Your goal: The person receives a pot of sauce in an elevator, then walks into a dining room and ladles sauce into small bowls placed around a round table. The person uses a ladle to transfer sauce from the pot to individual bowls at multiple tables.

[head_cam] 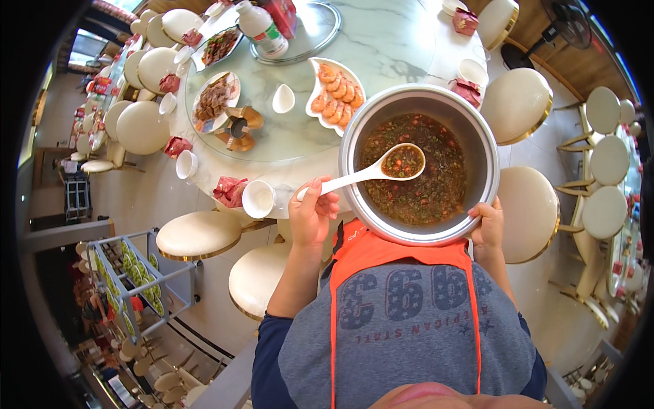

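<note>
My left hand (314, 209) grips the handle of a white ladle (357, 176). The ladle's bowl, filled with dark sauce with red and green bits, is above the sauce (434, 199) in a deep metal pot (347, 148). On the pot's right rim, my right hand (488, 222) holds on with the thumb over the edge. The pot is close against my orange apron (398, 237), at the table's edge. Just beyond it lies a white leaf-shaped plate of cooked shrimp (334, 94). A small white teardrop-shaped dish (283, 98) sits left of the shrimp.
A glass turntable (276, 145) bears a plate of sliced meat (212, 99), another dish (219, 48) and a white bottle (262, 30). White cups (258, 199) and red wrapped boxes (230, 191) line the rim. Cream chairs (199, 235) surround the table; a cart (143, 281) stands left.
</note>
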The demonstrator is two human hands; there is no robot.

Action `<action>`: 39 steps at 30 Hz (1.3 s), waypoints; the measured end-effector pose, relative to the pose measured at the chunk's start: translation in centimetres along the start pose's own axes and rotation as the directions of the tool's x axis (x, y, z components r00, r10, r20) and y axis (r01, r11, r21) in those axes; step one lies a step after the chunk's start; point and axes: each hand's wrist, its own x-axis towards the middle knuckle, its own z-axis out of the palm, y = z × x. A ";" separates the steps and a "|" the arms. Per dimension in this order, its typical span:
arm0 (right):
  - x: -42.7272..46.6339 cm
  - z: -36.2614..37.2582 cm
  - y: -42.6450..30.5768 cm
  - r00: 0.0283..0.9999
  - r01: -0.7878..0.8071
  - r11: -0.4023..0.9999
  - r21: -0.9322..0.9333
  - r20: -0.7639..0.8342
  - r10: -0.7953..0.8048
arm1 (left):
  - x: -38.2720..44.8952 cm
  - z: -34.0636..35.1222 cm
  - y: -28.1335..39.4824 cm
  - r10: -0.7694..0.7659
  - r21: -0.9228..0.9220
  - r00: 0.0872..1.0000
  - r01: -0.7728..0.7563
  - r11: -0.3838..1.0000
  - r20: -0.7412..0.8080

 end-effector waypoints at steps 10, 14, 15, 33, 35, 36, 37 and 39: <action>3.1 2.3 0.3 0.999 -0.017 0.999 -0.041 0.041 0.019 | 1.1 -0.5 1.0 0.055 -0.065 0.998 -0.057 0.996 -0.037; 3.2 3.1 0.8 0.999 -0.030 0.999 -0.023 0.029 0.031 | 2.1 -0.7 1.6 0.059 -0.064 0.998 -0.061 0.996 -0.025; 3.2 3.1 1.0 0.999 -0.027 1.000 -0.015 0.017 0.028 | 2.4 -0.7 1.8 0.055 -0.062 0.998 -0.056 0.997 -0.020; 2.5 3.3 2.6 0.998 -0.003 1.000 0.003 -0.055 0.003 | 8.8 -5.2 10.7 0.272 -0.129 0.948 -0.294 0.947 -0.165; 2.3 3.5 2.5 0.998 0.009 1.000 -0.011 -0.065 -0.010 | 10.0 -6.2 11.5 0.303 -0.136 0.931 -0.334 0.933 -0.204; 2.3 3.6 2.5 0.998 0.011 1.000 -0.017 -0.063 -0.012 | 10.7 -7.1 11.6 0.316 -0.143 0.927 -0.347 0.927 -0.201; 2.2 3.6 2.4 0.998 0.014 1.000 -0.022 -0.061 -0.015 | 11.4 -7.9 11.8 0.327 -0.141 0.920 -0.361 0.922 -0.216; 2.3 3.5 2.5 0.998 0.011 1.000 -0.025 -0.062 -0.012 | 12.7 -9.3 11.8 0.344 -0.138 0.907 -0.383 0.913 -0.242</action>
